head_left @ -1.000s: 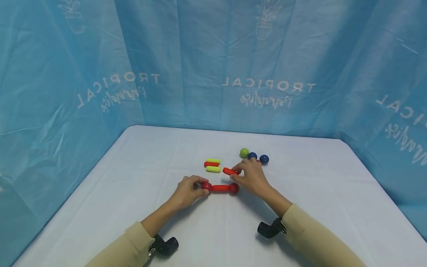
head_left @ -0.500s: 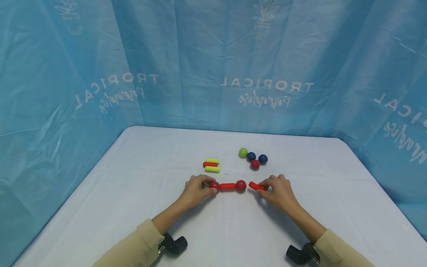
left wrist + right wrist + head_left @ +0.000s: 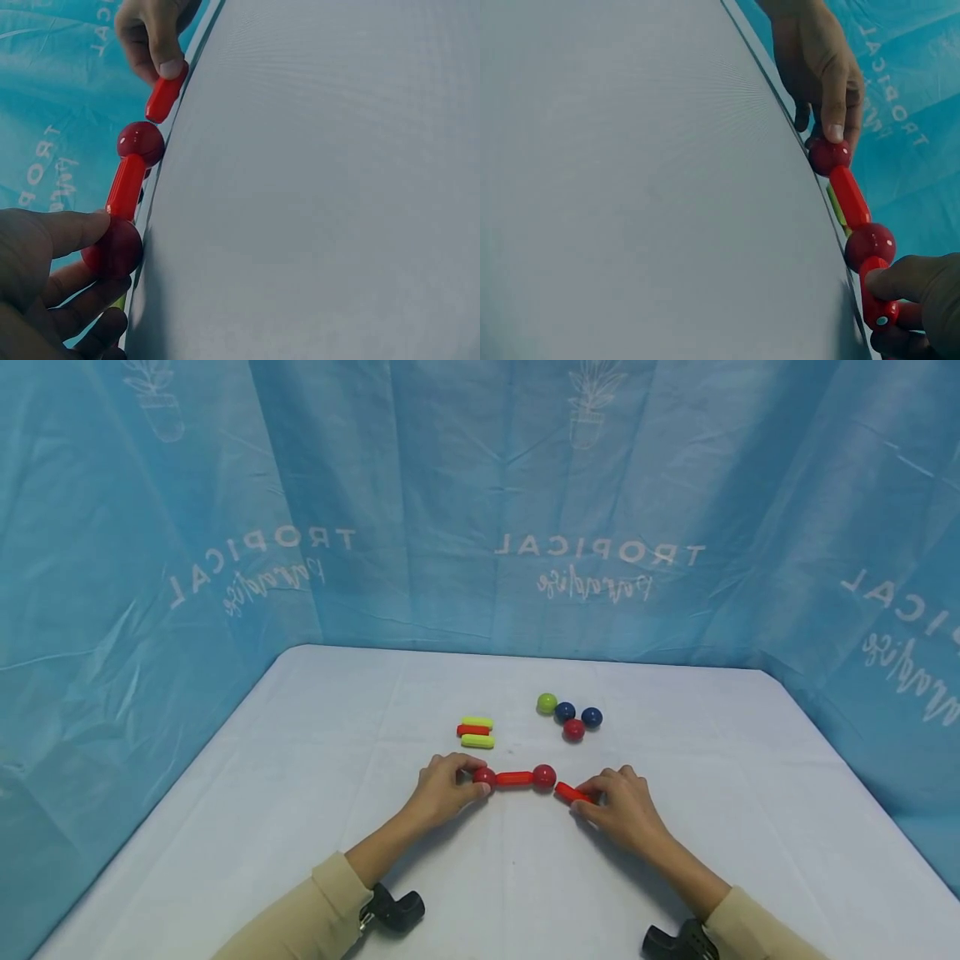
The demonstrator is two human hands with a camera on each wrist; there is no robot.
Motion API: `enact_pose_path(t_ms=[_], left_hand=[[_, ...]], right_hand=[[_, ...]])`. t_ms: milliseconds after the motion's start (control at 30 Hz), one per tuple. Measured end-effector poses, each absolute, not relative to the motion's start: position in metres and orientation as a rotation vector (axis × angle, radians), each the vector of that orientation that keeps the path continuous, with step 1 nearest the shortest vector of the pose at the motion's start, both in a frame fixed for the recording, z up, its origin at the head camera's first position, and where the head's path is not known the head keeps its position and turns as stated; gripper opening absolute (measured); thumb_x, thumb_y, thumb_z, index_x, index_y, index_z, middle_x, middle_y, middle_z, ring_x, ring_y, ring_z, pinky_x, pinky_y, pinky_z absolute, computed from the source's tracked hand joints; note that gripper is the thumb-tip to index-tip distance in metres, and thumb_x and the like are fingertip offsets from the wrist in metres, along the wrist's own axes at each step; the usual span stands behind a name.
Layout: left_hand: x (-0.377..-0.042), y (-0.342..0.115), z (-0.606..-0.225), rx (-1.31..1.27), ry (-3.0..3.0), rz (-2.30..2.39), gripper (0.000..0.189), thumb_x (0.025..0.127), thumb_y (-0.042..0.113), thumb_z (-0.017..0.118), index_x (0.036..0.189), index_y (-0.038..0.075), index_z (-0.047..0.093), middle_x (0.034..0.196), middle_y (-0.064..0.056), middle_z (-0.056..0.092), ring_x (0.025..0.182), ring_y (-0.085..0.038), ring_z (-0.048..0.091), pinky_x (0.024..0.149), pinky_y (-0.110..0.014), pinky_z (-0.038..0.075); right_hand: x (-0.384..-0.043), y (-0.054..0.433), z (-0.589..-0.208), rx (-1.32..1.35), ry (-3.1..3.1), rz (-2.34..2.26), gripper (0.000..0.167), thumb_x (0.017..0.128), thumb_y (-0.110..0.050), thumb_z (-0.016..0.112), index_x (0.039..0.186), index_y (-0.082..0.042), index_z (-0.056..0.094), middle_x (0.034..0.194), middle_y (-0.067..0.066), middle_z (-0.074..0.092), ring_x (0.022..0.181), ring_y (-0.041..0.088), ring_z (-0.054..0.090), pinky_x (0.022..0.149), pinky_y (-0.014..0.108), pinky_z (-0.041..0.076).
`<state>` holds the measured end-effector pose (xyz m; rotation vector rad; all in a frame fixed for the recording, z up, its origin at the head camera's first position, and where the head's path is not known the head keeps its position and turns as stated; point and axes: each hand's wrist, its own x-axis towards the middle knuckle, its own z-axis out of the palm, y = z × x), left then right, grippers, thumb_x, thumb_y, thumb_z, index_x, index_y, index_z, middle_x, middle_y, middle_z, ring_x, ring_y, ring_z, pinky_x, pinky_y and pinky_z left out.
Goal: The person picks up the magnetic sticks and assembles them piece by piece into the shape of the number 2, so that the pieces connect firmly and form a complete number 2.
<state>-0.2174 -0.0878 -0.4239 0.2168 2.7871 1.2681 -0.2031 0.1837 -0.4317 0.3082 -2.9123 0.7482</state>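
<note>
My left hand [image 3: 442, 789] grips a dark red ball [image 3: 114, 247] at the left end of a joined piece. From that ball a red rod [image 3: 514, 778] runs right to a second dark red ball [image 3: 544, 777]. Between thumb and fingers, my right hand [image 3: 621, 802] pinches another red rod [image 3: 572, 793], slightly slanted, its near end close by the right-hand ball. Whether the rod touches that ball is hard to tell. In the right wrist view a small pale disc [image 3: 882, 321] shows at the rod's other end.
Behind the left hand lie two yellow-green rods [image 3: 477, 741] with a red rod [image 3: 472, 730] between them. Farther right sit a green ball [image 3: 547, 702], two blue balls [image 3: 592, 717] and a red ball [image 3: 573, 730]. Blue curtains [image 3: 600, 610] hang around the white table [image 3: 360, 718].
My right hand has moved right and nearer with its red rod, away from the loose balls, to the joined piece's right end. My left hand and the joined piece have shifted slightly right.
</note>
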Motion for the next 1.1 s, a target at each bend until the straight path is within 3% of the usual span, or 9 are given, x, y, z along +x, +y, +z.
enact_pose_path(t_ms=[233,567,1100], left_hand=[[-0.218,-0.087,-0.424,0.229,2.786,1.277,0.033,0.081,0.023,0.072,0.112,0.016,0.067,0.101,-0.003,0.057,0.095,-0.019,0.045,0.071,-0.030,0.036],[-0.218,-0.087,-0.425,0.200,2.790,1.264,0.032,0.081,0.024,0.072,0.112,0.017,0.067,0.101,-0.003,0.057,0.095,-0.018,0.045,0.071,-0.030,0.037],[-0.219,-0.088,-0.425,0.240,2.802,1.264,0.032,0.081,0.022,0.072,0.112,0.016,0.067,0.100,-0.003,0.058,0.095,-0.018,0.047,0.073,-0.031,0.036]], right_hand=[[-0.203,0.182,-0.431,0.306,-2.917,0.771,0.023,0.073,-0.025,0.079,0.093,-0.015,0.075,0.082,-0.003,0.064,0.081,0.014,0.044,0.069,0.029,0.029],[-0.204,0.199,-0.432,0.557,-2.972,0.766,0.037,0.073,-0.014,0.074,0.110,-0.018,0.069,0.092,-0.009,0.059,0.089,0.011,0.042,0.073,0.027,0.037],[-0.207,0.205,-0.433,0.698,-2.928,0.795,0.031,0.076,-0.019,0.075,0.106,-0.022,0.071,0.091,-0.014,0.062,0.090,0.009,0.043,0.074,0.026,0.039]])
